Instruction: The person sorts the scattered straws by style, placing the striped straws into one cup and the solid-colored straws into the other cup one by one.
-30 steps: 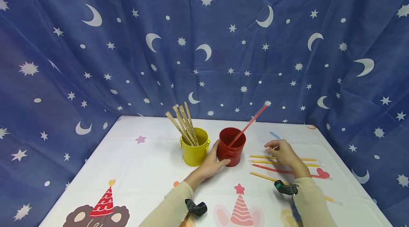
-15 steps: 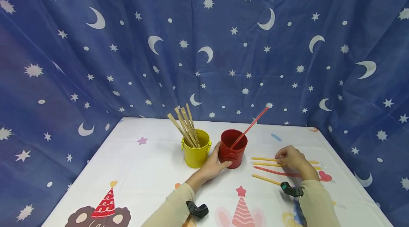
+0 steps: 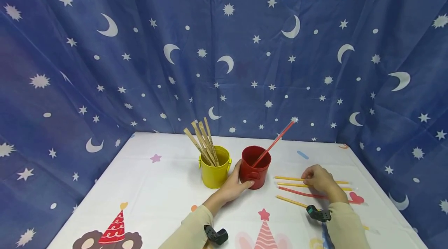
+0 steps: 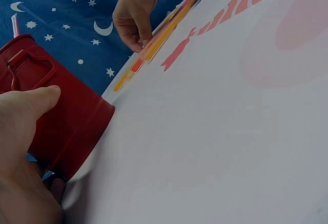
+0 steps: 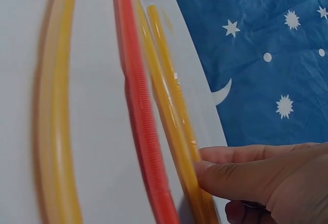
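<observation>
The left hand point(image 3: 232, 188) wrapped its fingers and thumb around the red bucket point(image 3: 255, 167), thumb pressed on the near wall below the handle bracket, probably to steady it on the white tablecloth point(image 3: 157, 198). 1 red straw point(image 3: 273, 144) leaned inside the bucket, tilting up and away from those fingers. Just beyond the knuckles stood a yellow bucket point(image 3: 215, 167) with wooden sticks point(image 3: 203, 140). The right hand point(image 3: 320, 181) lay over a row of wrapped straws, fingers curled narrow, and its fingertips point(image 5: 215, 175) pinched the 2 yellow straws point(image 5: 171, 126) farthest from the wrist, likely to lift them off the cloth. Just beside those fingertips on the near side lay a red straw on the table point(image 5: 143, 131), untouched, and nearer the wrist a further yellow straw point(image 5: 56, 131).
</observation>
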The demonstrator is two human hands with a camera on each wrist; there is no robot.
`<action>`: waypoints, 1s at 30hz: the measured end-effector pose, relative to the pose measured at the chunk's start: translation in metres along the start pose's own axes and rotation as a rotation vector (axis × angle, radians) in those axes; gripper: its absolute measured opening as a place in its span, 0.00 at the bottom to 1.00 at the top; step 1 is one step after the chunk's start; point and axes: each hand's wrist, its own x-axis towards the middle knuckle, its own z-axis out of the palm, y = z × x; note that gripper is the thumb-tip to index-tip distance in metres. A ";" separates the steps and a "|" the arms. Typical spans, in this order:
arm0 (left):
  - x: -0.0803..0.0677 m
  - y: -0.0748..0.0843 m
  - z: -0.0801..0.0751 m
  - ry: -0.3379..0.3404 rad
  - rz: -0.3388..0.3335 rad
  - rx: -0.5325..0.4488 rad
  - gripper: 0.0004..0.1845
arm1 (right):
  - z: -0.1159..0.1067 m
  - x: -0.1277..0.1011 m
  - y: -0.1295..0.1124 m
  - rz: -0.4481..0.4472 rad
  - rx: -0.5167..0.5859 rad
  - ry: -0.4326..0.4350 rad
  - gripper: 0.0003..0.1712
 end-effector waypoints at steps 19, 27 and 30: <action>0.001 0.001 -0.002 -0.011 -0.020 -0.001 0.47 | -0.008 -0.004 -0.018 -0.106 0.030 0.087 0.06; 0.002 0.000 -0.001 -0.013 -0.020 -0.001 0.47 | -0.022 -0.013 -0.038 -0.141 0.055 0.163 0.04; 0.003 0.001 -0.002 -0.015 -0.014 0.000 0.47 | -0.028 -0.017 -0.045 -0.165 0.076 0.190 0.04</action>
